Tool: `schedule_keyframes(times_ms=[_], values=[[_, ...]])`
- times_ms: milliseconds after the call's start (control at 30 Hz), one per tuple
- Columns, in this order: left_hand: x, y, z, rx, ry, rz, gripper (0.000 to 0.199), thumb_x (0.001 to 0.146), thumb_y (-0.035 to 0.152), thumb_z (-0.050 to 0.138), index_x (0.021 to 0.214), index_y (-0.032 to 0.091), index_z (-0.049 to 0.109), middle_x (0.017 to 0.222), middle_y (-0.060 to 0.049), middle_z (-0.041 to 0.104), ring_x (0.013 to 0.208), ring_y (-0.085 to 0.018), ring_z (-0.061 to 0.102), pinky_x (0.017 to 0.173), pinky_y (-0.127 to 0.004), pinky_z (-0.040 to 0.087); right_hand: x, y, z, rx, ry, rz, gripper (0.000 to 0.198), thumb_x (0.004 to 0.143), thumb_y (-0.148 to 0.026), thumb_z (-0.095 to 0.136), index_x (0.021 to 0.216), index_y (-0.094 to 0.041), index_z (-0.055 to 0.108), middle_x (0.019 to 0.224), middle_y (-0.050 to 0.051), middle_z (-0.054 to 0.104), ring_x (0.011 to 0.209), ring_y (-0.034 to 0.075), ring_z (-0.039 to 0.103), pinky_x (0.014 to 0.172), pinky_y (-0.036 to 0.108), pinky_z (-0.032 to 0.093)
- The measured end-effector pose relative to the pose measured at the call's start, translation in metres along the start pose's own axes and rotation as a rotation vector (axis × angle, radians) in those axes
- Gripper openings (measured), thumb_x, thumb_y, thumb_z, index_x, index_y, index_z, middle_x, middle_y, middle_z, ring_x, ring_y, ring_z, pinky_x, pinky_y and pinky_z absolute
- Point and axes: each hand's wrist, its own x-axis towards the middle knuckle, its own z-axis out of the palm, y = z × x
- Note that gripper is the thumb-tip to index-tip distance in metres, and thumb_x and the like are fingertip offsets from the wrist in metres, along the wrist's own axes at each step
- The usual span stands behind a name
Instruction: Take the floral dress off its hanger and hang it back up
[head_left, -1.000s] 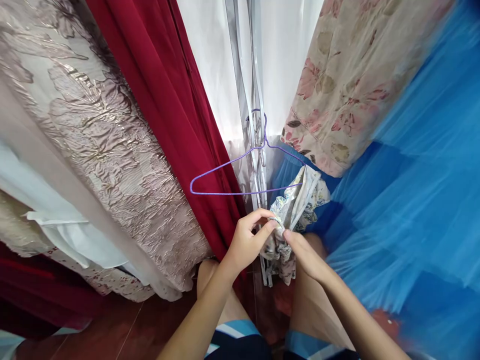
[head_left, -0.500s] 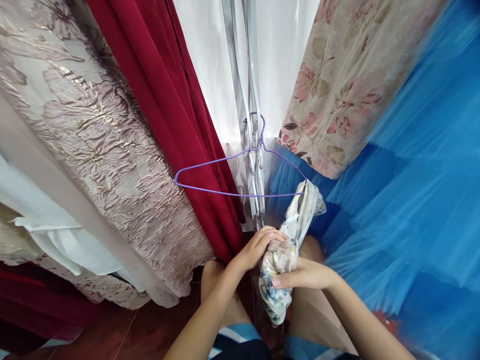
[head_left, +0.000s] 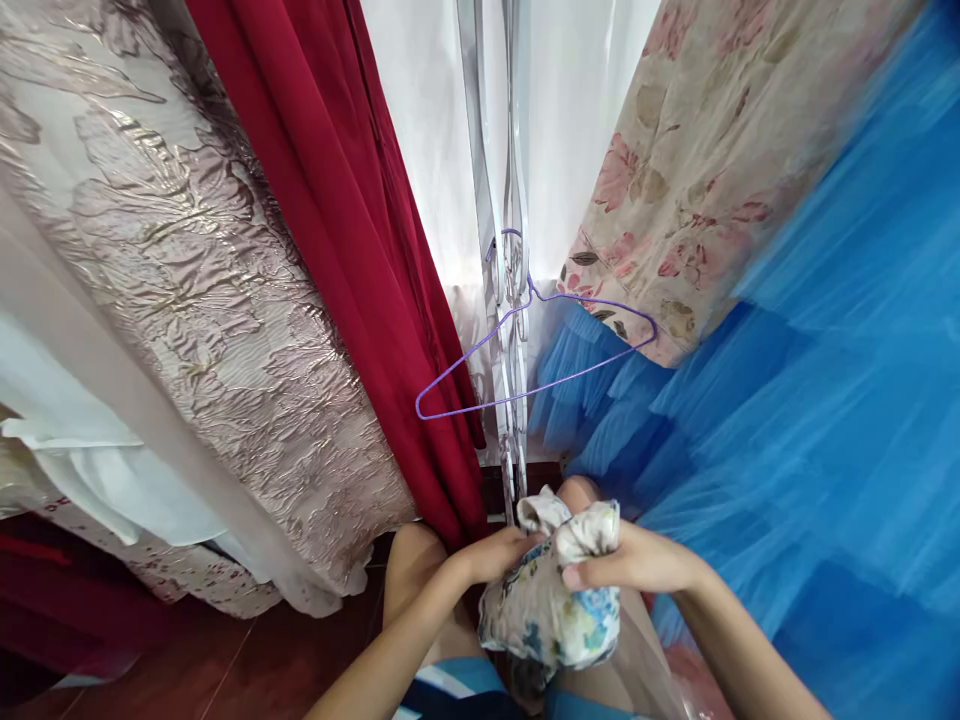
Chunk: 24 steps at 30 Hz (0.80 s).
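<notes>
A bunched-up floral garment, off-white with blue and yellow print, is held low in front of my knees. My right hand grips its upper right side, the thumb pressed on the cloth. On the garment's left side my left hand is closed on its edge, with the fingertips partly hidden in the folds. Above both hands a purple wire hanger hangs bare from white and grey straps, apart from the garment.
On the left hang a dark red cloth and a shiny embossed pinkish dress. To the right are a pink floral dress and a ruffled blue tulle skirt. Reddish-brown floor tiles show below.
The floral garment has come off the hanger's right end and moved down towards my lap in both hands. The hanger has swung round and tilted, its left end now lower.
</notes>
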Motion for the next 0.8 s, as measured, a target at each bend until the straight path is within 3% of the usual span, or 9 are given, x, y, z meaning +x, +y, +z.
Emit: schedule_keyframes(times_ms=[100,200,333,467,567,633,733,800], values=[[-0.047,-0.012,-0.014,0.008,0.087,-0.108,0.052,0.093,0.061,0.043,0.073,0.017,0.063,0.068,-0.002,0.058,0.071,-0.019,0.051,0.069,-0.032,0.045,-0.012,-0.001,-0.028,0.034,0.032,0.022,0.027,0.077,-0.038,0.076,0.085,-0.013,0.071,0.080,0.003,0.068,0.075,0.018,0.061,0.069,0.027,0.052],[-0.087,-0.009,-0.044,0.132,0.185,-0.196,0.058,0.089,0.068,0.045,0.064,0.016,0.053,0.063,0.000,0.048,0.067,-0.016,0.043,0.064,-0.028,0.038,-0.017,0.001,-0.048,0.082,0.105,0.059,0.026,0.075,-0.032,0.076,0.091,-0.012,0.074,0.084,0.006,0.073,0.076,0.021,0.066,0.072,0.031,0.055],[-0.119,0.021,-0.080,0.391,0.173,-0.236,0.046,0.082,0.058,0.062,0.066,0.015,0.055,0.063,0.001,0.050,0.064,-0.014,0.043,0.058,-0.025,0.031,-0.008,0.004,-0.061,0.178,0.419,0.017,0.025,0.067,-0.024,0.078,0.089,-0.011,0.074,0.077,0.006,0.074,0.073,0.023,0.069,0.069,0.032,0.055],[-0.131,0.066,-0.103,0.600,0.374,-0.135,0.034,0.090,0.046,0.053,0.075,0.016,0.062,0.073,0.000,0.062,0.071,-0.018,0.052,0.066,-0.026,0.038,0.012,0.000,-0.078,0.210,0.737,-0.067,0.024,0.063,-0.020,0.077,0.085,-0.012,0.071,0.071,0.006,0.071,0.066,0.022,0.067,0.063,0.031,0.053],[-0.132,0.096,-0.121,0.771,0.473,-0.023,0.024,0.091,0.030,0.048,0.089,0.019,0.069,0.086,-0.003,0.068,0.082,-0.021,0.057,0.078,-0.030,0.040,0.029,-0.010,-0.100,-0.028,0.943,-0.213,0.019,0.064,-0.022,0.075,0.081,-0.014,0.070,0.071,0.004,0.069,0.062,0.018,0.060,0.057,0.027,0.046],[-0.129,0.112,-0.135,0.933,0.529,0.032,0.027,0.088,0.022,0.047,0.099,0.021,0.071,0.097,-0.006,0.069,0.092,-0.024,0.057,0.086,-0.034,0.039,0.042,-0.019,-0.117,-0.240,1.038,-0.345,0.023,0.068,-0.022,0.072,0.090,-0.015,0.071,0.078,0.004,0.069,0.065,0.016,0.058,0.059,0.026,0.044],[-0.121,0.130,-0.154,1.164,0.633,0.041,0.030,0.086,0.022,0.050,0.108,0.023,0.070,0.102,-0.008,0.066,0.101,-0.027,0.056,0.089,-0.039,0.039,0.064,-0.031,-0.141,-0.440,1.026,-0.480,0.044,0.074,-0.020,0.065,0.118,-0.019,0.066,0.097,0.005,0.071,0.078,0.018,0.061,0.069,0.028,0.047],[-0.114,0.138,-0.164,1.240,0.678,0.022,0.032,0.086,0.026,0.053,0.116,0.024,0.067,0.100,-0.008,0.065,0.101,-0.028,0.055,0.089,-0.039,0.040,0.076,-0.032,-0.152,-0.508,0.926,-0.470,0.043,0.077,-0.021,0.060,0.120,-0.019,0.066,0.103,0.006,0.071,0.084,0.020,0.062,0.078,0.031,0.048]])
